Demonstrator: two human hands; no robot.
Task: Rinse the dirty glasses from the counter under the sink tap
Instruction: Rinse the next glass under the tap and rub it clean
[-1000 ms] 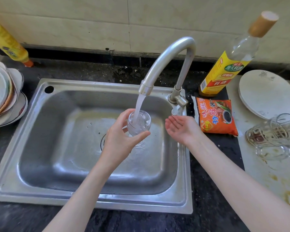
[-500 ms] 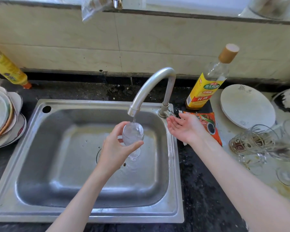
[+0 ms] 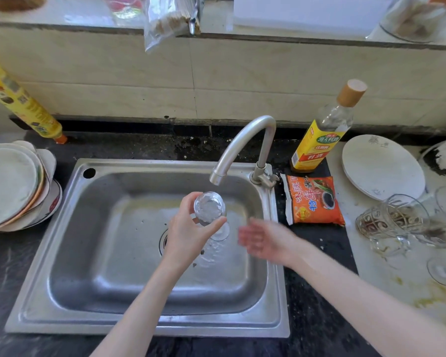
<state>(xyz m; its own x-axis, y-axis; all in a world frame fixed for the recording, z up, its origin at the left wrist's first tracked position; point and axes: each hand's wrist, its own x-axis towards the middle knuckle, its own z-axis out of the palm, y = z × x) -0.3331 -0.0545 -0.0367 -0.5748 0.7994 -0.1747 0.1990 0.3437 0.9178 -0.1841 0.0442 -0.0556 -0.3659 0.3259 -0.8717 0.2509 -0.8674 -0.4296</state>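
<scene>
My left hand grips a clear stemmed glass by its bowl, over the middle of the steel sink and just below the spout of the curved tap. The glass holds water, and no stream falls from the spout. My right hand hovers open, palm up and blurred, over the sink's right side, close to the glass but apart from it. Several dirty glasses lie and stand on the pale counter at the right.
A stack of plates sits left of the sink, with a yellow bottle behind. Right of the tap stand a yellow-labelled bottle, an orange sauce packet and a white plate. A window ledge with bags runs above.
The water stream from the tap has stopped. My right hand has come away from the tap handle and down toward the glass. The camera has tilted up and back.
</scene>
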